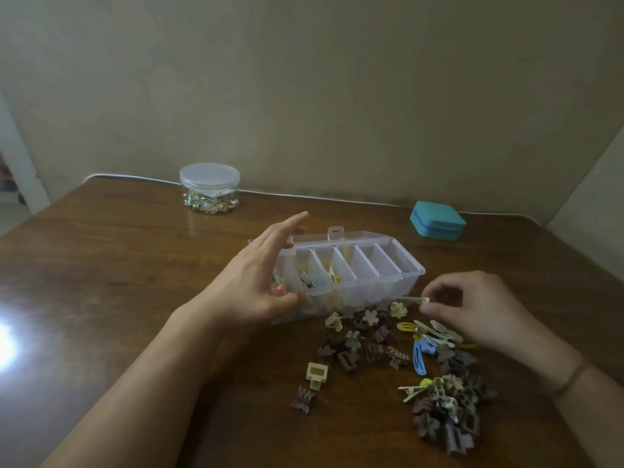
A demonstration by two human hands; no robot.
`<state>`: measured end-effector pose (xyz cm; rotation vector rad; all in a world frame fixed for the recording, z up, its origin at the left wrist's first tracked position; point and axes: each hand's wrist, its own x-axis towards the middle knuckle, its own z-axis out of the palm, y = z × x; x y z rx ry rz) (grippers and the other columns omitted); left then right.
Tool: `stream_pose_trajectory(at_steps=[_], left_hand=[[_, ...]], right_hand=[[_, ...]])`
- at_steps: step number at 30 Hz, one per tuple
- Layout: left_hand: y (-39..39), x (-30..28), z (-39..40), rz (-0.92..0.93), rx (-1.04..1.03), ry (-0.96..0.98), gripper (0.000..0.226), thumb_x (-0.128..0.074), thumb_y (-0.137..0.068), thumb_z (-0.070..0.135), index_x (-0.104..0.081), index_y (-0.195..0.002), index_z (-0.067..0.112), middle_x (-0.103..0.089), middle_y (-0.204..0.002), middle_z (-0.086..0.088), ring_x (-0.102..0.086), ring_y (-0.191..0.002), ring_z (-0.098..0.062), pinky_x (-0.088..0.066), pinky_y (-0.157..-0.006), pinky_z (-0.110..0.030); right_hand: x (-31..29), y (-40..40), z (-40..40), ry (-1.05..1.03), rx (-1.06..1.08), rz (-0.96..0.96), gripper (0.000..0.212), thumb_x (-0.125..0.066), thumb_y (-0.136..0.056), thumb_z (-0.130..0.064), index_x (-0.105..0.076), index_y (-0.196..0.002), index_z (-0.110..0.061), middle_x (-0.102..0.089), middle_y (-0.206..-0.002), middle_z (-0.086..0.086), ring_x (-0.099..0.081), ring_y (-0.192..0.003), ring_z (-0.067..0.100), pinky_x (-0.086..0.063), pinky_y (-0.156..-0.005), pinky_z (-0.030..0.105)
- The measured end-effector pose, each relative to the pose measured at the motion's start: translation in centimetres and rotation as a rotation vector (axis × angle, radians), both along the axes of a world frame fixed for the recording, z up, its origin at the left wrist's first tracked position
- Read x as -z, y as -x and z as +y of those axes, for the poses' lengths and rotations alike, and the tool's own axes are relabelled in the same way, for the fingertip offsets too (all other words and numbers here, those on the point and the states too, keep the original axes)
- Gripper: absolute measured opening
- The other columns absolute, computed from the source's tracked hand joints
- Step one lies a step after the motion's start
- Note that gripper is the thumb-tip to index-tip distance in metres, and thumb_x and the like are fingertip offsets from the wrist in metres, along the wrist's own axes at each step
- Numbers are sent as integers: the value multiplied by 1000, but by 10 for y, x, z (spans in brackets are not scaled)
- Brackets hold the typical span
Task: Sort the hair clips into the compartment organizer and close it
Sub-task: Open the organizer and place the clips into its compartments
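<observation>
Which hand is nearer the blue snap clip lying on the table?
Right. The right hand hovers just above and right of the blue snap clip, pinching a cream clip. The left hand is farther left, against the organizer.

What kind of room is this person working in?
Probably a room in a home: a wooden table against a plain wall, with a clear jar of trinkets, a small teal case and a pile of hair clips.
</observation>
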<state>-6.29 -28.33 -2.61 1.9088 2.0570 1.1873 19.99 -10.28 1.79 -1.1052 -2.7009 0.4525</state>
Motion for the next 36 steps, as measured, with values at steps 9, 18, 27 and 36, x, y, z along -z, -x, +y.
stream_pose_trajectory(at_steps=[9, 18, 27, 36], left_hand=[[1, 0, 0, 96, -78, -31, 116, -63, -61, 64, 3, -153, 39, -35, -137, 19, -41, -123, -6, -17, -114, -41], [6, 3, 2, 85, -73, -50, 115, -69, -66, 59, 5, -152, 41, -40, -138, 10, -44, -120, -9, -24, -112, -47], [7, 4, 3, 45, -85, -75, 92, -60, -73, 64, -16, -151, 40, -45, -129, 13, -44, -120, -8, -28, -112, -47], [6, 6, 4, 121, -206, -119, 70, -43, -82, 70, -38, -143, 37, -57, -106, 18, -40, -123, -10, -19, -110, -38]], right_hand=[[-21, 103, -57, 13, -256, 363, 16, -72, -82, -37, -68, -94, -27, -67, -82, -12, -63, -76, 0, -54, -66, 21], [-13, 86, -42, -36, -251, 358, 8, -60, -92, -28, -65, -97, -30, -62, -88, -17, -58, -85, -2, -45, -69, 15], [-6, 10, 6, 36, -87, -100, 17, -68, -87, -26, -63, -93, -41, -63, -94, -18, -59, -88, 0, -45, -69, 18], [6, 11, -4, -3, -133, -225, 18, -63, -90, -33, -67, -108, -33, -58, -102, -20, -54, -93, -2, -49, -82, 23]])
